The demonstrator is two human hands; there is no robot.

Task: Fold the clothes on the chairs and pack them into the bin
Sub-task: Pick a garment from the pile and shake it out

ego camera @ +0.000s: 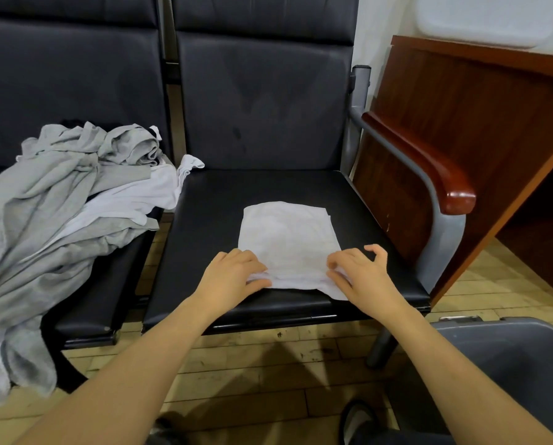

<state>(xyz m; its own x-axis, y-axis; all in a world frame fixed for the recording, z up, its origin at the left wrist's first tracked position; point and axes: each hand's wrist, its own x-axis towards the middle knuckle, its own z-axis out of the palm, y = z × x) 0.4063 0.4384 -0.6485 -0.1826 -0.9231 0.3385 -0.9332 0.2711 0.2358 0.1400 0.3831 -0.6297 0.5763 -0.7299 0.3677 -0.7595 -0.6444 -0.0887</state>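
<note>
Two black chairs (268, 200): one folded white garment (286, 239), both hands' fingers (252, 261) apparently pinching its near edge.

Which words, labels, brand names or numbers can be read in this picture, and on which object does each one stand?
None can be read.
Folded white garment: no print or label shows.
Pile of grey and white clothes: a small white tag at its top is too small to read.
Grey bin: no marking shows.
Black chair seat and wooden armrest: no text.
</note>
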